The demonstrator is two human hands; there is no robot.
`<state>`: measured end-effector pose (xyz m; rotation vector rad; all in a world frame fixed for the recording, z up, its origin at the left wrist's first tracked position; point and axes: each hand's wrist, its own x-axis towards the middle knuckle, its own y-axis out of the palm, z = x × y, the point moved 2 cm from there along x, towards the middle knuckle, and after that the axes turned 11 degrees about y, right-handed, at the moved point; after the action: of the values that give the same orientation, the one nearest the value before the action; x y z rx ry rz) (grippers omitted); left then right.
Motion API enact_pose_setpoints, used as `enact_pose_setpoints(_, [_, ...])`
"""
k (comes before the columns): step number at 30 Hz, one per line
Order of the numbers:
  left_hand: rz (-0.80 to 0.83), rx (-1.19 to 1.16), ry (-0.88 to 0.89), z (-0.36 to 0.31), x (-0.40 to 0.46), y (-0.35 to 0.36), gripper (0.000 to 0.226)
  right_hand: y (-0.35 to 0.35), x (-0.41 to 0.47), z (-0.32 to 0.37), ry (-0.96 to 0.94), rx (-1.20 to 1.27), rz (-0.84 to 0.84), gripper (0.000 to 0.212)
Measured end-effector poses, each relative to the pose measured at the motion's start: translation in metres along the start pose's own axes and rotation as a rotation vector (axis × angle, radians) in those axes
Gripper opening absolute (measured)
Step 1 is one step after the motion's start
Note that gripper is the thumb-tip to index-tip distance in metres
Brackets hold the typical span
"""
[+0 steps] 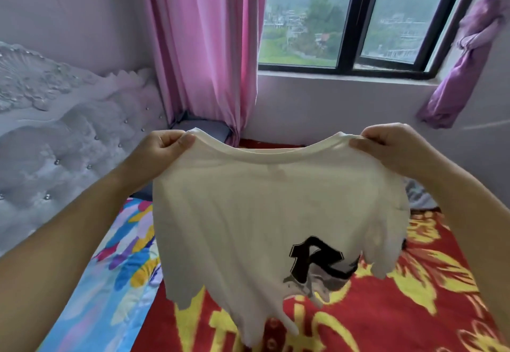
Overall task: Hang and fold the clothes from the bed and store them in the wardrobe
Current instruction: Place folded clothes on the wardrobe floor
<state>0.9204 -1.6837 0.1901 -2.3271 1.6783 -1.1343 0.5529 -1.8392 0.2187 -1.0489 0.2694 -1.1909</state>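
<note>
Below both hands spreads the bed (414,310), its red and yellow blanket (386,324) lying under the right forearm and a bright patterned sheet (129,255) under the left. Between the hands hangs a cream T-shirt (262,208), held up in the air above the bed with a black letter printed low on it. The left hand (162,150) pinches one shoulder of the shirt beside the neckline, and the right hand (392,144) pinches the other, fingers curled over the fabric.

The task looks to be at an early stage for this garment: it is lifted and spread, but not yet folded, hung or stored. A grey bundle (419,194) just under the right wrist may be more clothing; it is too blurred to tell.

The wardrobe is out of view, as is any hanger. The shirt's lower hem is crumpled and smeared, and the shirt hides the middle of the bed, so how many clothes are left cannot be judged.
</note>
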Motion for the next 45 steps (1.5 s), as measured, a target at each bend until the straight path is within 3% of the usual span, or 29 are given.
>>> enact_pose_setpoints(3, [0.029,-0.027,-0.004,0.002,0.002,0.006,0.039,0.008,-0.01,0.0,0.047,0.059,-0.042,0.04])
enact_pose_setpoints(5, [-0.017,-0.069,-0.028,-0.001,0.006,0.007,0.03,0.011,-0.013,0.003,0.107,0.241,0.013,0.04])
enact_pose_setpoints(8, [-0.078,-0.217,-0.21,-0.002,0.012,0.016,0.03,0.015,-0.013,0.015,0.29,0.45,0.107,0.031])
enact_pose_setpoints(11, [-0.074,-0.315,-0.325,-0.012,0.012,0.042,0.03,0.039,-0.009,0.033,0.475,0.532,0.095,0.032])
enact_pose_setpoints(15, [0.116,-0.583,-0.371,-0.047,0.004,0.101,0.023,0.09,-0.012,0.092,0.335,0.595,0.06,0.032])
enact_pose_setpoints(18, [0.08,-0.575,-0.371,-0.057,0.003,0.114,0.02,0.106,-0.019,0.119,0.145,0.466,0.044,0.017])
enact_pose_setpoints(20, [0.028,-0.6,-0.358,-0.058,0.005,0.107,0.016,0.101,-0.023,0.126,0.078,0.362,0.149,0.008])
enact_pose_setpoints(24, [0.024,-0.643,-0.344,-0.055,0.011,0.089,0.019,0.095,-0.029,0.128,-0.017,0.179,0.317,0.058])
enact_pose_setpoints(27, [0.06,-0.557,-0.172,-0.058,0.014,0.083,0.023,0.092,-0.027,0.128,-0.027,0.22,0.232,0.057])
enact_pose_setpoints(30, [-0.074,0.105,0.362,-0.061,0.014,0.074,0.049,0.082,-0.021,0.128,0.004,0.382,0.138,0.047])
enact_pose_setpoints(32, [-0.144,0.399,0.516,-0.059,0.022,0.067,0.078,0.075,-0.021,0.13,-0.03,0.457,0.155,0.047])
enact_pose_setpoints(34, [-0.002,0.211,0.43,-0.057,0.037,0.056,0.074,0.07,-0.023,0.134,-0.096,0.474,0.192,0.048])
enact_pose_setpoints(36, [0.187,-0.068,0.303,-0.055,0.049,0.052,0.031,0.068,-0.022,0.134,-0.107,0.496,0.205,0.047])
enact_pose_setpoints(37, [0.217,-0.061,0.304,-0.054,0.053,0.052,0.013,0.071,-0.021,0.132,-0.08,0.529,0.202,0.046])
enact_pose_setpoints(41, [0.23,0.05,0.389,-0.055,0.065,0.055,0.02,0.094,-0.03,0.106,0.083,0.602,0.121,0.031])
enact_pose_setpoints(45, [0.253,0.064,0.412,-0.057,0.08,0.05,0.022,0.144,-0.067,0.061,0.279,0.448,0.253,0.031])
